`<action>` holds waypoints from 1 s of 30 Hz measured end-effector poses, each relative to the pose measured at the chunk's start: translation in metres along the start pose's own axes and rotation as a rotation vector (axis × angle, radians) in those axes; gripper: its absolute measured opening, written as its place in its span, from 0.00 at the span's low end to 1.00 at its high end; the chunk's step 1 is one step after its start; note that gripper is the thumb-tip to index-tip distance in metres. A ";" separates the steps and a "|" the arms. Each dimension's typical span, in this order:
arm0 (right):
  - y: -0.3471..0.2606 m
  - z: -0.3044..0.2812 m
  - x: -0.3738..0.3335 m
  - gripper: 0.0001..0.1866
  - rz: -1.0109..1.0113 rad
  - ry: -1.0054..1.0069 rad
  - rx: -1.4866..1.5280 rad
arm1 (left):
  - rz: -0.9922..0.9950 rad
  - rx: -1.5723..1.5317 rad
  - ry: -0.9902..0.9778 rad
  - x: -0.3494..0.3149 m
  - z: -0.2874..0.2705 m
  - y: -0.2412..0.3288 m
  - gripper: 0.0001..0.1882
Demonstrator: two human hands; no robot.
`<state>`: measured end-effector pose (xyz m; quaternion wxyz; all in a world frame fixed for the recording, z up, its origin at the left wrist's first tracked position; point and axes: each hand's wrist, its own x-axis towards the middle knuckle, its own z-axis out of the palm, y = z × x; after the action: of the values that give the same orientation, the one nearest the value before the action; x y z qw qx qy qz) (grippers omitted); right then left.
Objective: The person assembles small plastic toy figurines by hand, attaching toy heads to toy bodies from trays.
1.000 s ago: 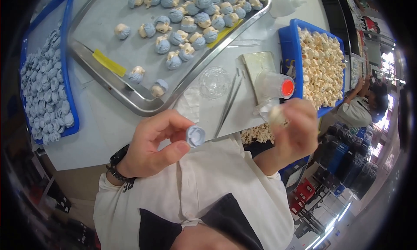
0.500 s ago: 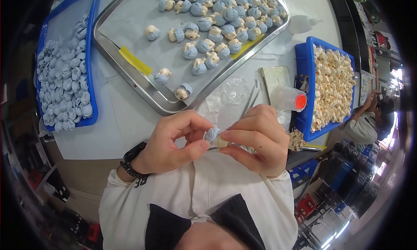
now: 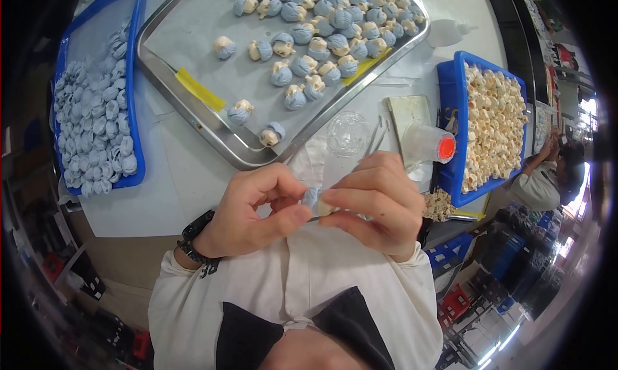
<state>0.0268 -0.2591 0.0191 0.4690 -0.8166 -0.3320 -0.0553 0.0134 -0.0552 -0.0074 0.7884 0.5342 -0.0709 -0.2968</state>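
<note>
In front of my chest, both hands pinch one small doll head with a pale blue hair piece (image 3: 311, 196) on its left side and a cream part (image 3: 324, 208) on its right. My left hand (image 3: 261, 206) is closed, thumb and fingertips against the blue piece. My right hand (image 3: 376, 199) grips the cream side between thumb and forefinger, and its fingers cover much of it. Just beyond the hands, a metal tray (image 3: 222, 129) holds many similar doll heads (image 3: 295, 96) with blue hair.
A blue bin (image 3: 132, 103) of loose blue hair pieces stands left. Another blue bin (image 3: 458, 129) with cream head parts stands right. Near my right hand are tweezers (image 3: 378, 135), a clear round dish (image 3: 347, 135) and a red-tipped translucent container (image 3: 428, 143). A co-worker (image 3: 544, 180) sits far right.
The doll head has turned slightly between my fingers, and my right fingers have shifted a little left over its cream side. Both hands keep their hold in nearly the same place.
</note>
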 end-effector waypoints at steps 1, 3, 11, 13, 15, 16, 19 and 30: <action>0.001 0.002 0.000 0.19 0.008 0.004 -0.016 | -0.031 -0.057 -0.004 0.001 0.002 0.001 0.11; 0.002 0.012 0.004 0.21 -0.087 0.116 0.004 | -0.068 -0.122 0.001 -0.004 -0.002 0.001 0.13; 0.006 0.032 0.018 0.20 -0.099 0.183 -0.075 | -0.074 0.046 0.060 -0.004 -0.002 0.005 0.31; 0.009 0.027 0.021 0.19 -0.095 0.182 -0.095 | -0.019 -0.002 0.093 -0.005 -0.003 0.001 0.27; 0.011 0.019 0.028 0.18 -0.091 0.186 -0.104 | 0.031 -0.041 0.131 -0.005 -0.005 0.000 0.23; 0.014 0.016 0.032 0.18 -0.033 0.131 -0.209 | 0.088 -0.194 0.142 -0.005 -0.007 0.001 0.25; 0.022 0.023 0.044 0.17 0.043 -0.006 -0.393 | 0.223 -0.458 0.084 -0.010 -0.018 0.004 0.27; 0.020 0.049 0.060 0.27 0.101 -0.138 -0.504 | 0.340 -1.339 -0.618 -0.019 -0.039 0.026 0.26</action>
<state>0.0737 -0.1969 0.0014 0.2292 -0.9250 -0.2976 -0.0567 0.0246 -0.0071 0.0037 0.9236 -0.1845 -0.1749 -0.2869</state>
